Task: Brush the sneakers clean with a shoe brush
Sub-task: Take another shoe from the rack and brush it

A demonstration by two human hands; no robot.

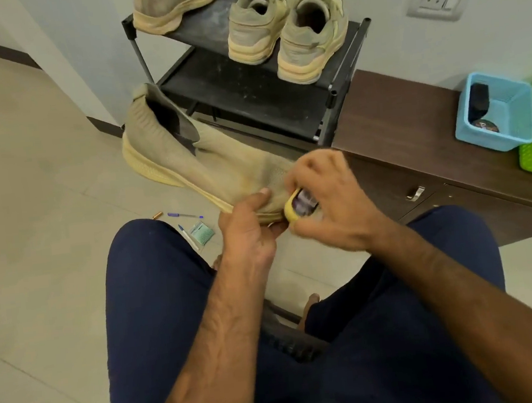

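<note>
Fingers (311, 164) of the right hand (329, 201) were curled round a small yellow shoe brush (292, 211), its dark bristles set against the toe of the tan sneaker (208, 155). The shoe was held above the floor at twelve o'clock from the person's knees, heel pointing to eleven. The left hand (247, 226) gripped the toe end, thumb on top.

To my eye, short strokes away from the body would serve best, with the left hand bracing firmly and turning the shoe to reach the sole's rim.

Most of the brush was buried under the right hand and blurred. The left fingers beneath the sole were hidden. At twelve o'clock another sneaker (171, 5) on the shoe rack (247, 86) was cut off above. What lay in the blue basket (511, 132) on the counter (396, 117) at two o'clock I could not make out.
</note>
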